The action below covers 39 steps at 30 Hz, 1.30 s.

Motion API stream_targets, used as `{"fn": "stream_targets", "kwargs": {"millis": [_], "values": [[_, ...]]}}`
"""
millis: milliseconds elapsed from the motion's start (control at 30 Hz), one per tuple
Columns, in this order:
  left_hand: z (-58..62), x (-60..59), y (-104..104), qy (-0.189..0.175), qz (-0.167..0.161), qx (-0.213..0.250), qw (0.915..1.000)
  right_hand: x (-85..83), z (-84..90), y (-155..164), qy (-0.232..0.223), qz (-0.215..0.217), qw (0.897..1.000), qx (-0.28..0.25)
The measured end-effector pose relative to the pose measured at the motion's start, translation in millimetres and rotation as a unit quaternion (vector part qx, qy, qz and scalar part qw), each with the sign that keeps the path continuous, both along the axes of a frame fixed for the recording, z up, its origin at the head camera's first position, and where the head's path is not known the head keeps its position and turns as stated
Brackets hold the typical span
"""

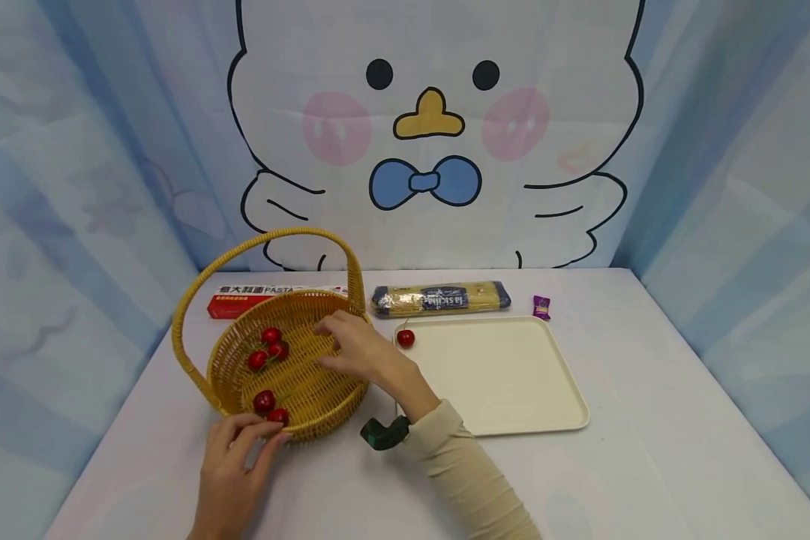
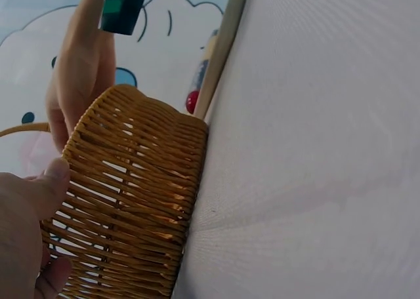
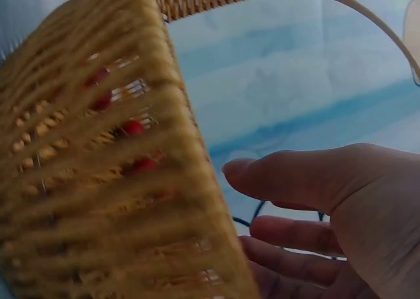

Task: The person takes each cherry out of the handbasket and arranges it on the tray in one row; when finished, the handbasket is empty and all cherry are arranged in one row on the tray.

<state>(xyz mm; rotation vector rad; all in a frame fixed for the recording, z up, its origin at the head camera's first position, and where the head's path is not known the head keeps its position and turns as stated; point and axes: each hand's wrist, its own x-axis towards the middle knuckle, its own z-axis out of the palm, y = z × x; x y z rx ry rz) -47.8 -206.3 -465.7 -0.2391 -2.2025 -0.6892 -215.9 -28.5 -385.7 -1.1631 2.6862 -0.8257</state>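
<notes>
A yellow woven basket (image 1: 310, 390) with a tall handle stands left of centre, with several red cherries (image 1: 271, 335) inside. My left hand (image 1: 259, 435) grips its near rim beside a cherry (image 1: 277, 415); in the left wrist view the thumb (image 2: 49, 181) presses the basket wall (image 2: 131, 194). My right hand (image 1: 334, 346) hovers over the basket's right side, fingers spread and holding nothing; its straight fingers (image 3: 295, 178) show beside the basket (image 3: 98, 181). One cherry (image 1: 406, 338) lies on the far left corner of a cream tray (image 1: 506, 375).
Behind the basket lies a red pasta box (image 1: 243, 301), and behind the tray a dark spaghetti pack (image 1: 440, 298). A small purple sweet (image 1: 541, 306) sits at the tray's far right. Cloth walls close in the white table on three sides.
</notes>
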Motion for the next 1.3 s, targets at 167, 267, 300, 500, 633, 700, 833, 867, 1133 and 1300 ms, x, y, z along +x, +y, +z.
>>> {"fn": "stream_targets", "kwargs": {"millis": [167,267,300,500,633,700,833,867,1133,1300], "values": [[0.1,-0.3,0,-0.006,-0.015,0.013,0.9998,3.9,-6.7,-16,-0.004,0.036,0.999,0.021],[0.5,0.1,1,-0.008,-0.018,0.015,0.9997,7.5,-10.7,-24,-0.016,0.050,0.998,0.029],[0.7,0.4,1,-0.005,-0.017,0.013,0.9998,9.0,-11.8,-27,-0.019,0.054,0.998,0.031],[1.4,2.2,0,-0.006,-0.008,0.012,0.9999,17.3,-17.8,-42,-0.008,0.077,0.995,0.057],[1.1,2.2,0,-0.013,-0.009,0.017,0.9997,22.1,-19.0,-51,-0.003,0.096,0.992,0.087],[0.3,1.8,0,-0.010,-0.007,0.013,0.9998,24.5,-19.9,-55,-0.002,0.103,0.989,0.105],[-0.9,1.0,-1,-0.007,-0.009,0.014,0.9998,27.7,-23.8,-61,0.006,0.124,0.983,0.132],[-0.9,0.9,-1,-0.007,-0.010,0.015,0.9998,28.0,-24.8,-62,0.003,0.132,0.982,0.133],[-1.4,-0.1,-3,-0.006,-0.008,0.015,0.9998,27.8,-31.4,-69,-0.052,0.188,0.971,0.137],[0.2,0.9,-1,-0.009,0.000,0.011,0.9999,26.9,-33.2,-71,-0.055,0.196,0.968,0.145]]}}
